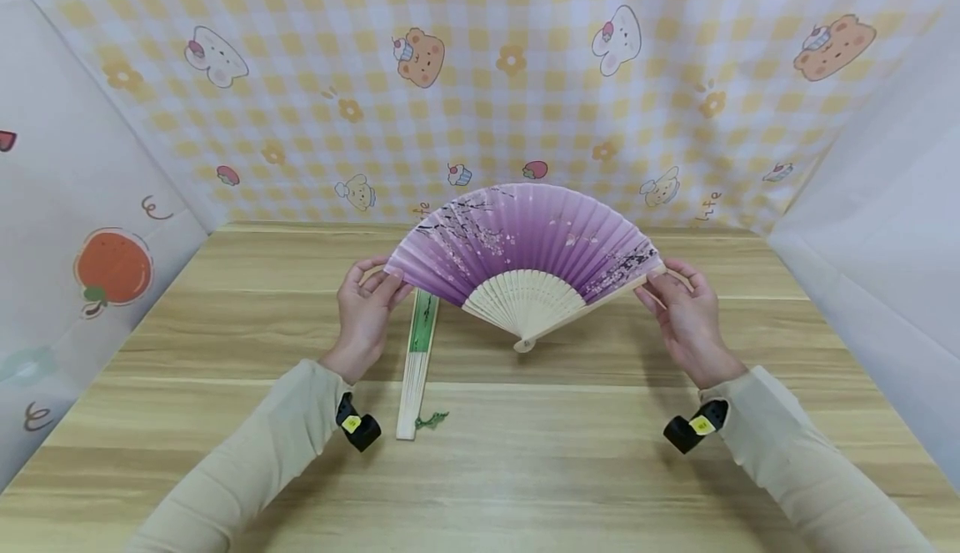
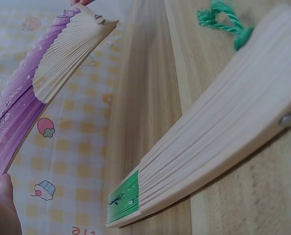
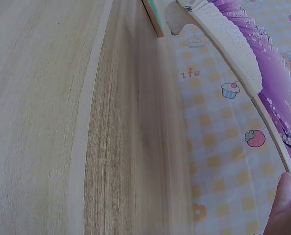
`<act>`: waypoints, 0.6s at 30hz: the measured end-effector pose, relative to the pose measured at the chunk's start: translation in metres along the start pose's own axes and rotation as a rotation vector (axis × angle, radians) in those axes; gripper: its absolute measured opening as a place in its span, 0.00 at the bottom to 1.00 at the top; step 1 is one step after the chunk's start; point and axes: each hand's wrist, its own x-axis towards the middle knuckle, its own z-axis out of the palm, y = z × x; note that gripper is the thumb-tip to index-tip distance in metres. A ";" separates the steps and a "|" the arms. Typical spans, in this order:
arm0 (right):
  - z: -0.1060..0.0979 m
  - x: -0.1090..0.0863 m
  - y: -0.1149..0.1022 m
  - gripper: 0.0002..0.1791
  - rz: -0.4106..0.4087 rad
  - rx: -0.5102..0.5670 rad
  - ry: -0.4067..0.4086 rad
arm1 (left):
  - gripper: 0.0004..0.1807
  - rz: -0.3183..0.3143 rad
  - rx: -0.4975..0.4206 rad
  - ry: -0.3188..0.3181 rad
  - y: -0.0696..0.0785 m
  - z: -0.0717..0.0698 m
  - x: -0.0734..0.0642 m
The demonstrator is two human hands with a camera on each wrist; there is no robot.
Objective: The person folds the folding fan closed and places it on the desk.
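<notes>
A purple folding fan [image 1: 525, 236] with pale wooden ribs and a blossom print is spread wide above the table. My left hand [image 1: 364, 313] pinches its left end, thumb in front. At the opposite end my right hand [image 1: 686, 316] grips the outer wooden guard. The fan's pivot points down towards me. Under the purple fan's left side a folded green fan [image 1: 416, 369] lies on the table, partly covered at its far end. A green cord hangs at its near end. In the left wrist view the green fan [image 2: 209, 132] looks large and close, its metal rivet showing.
The wood-grain table [image 1: 525, 470] meets a yellow checked cloth [image 1: 480, 119] with cartoon prints at the back. White printed cloth [image 1: 90, 169] stands along the left, and a pale sheet [image 1: 885, 169] along the right. A small black camera is strapped to each wrist.
</notes>
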 end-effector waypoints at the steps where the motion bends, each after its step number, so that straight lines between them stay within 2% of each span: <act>1: 0.000 0.000 0.000 0.18 0.006 -0.003 0.005 | 0.12 -0.003 0.003 0.004 0.000 0.000 0.000; 8: 0.001 -0.002 -0.002 0.16 0.033 -0.029 0.020 | 0.12 -0.004 -0.015 0.010 -0.002 0.001 -0.001; 18: 0.002 -0.003 -0.001 0.17 0.037 0.007 -0.007 | 0.12 -0.011 -0.014 0.001 -0.002 0.001 -0.002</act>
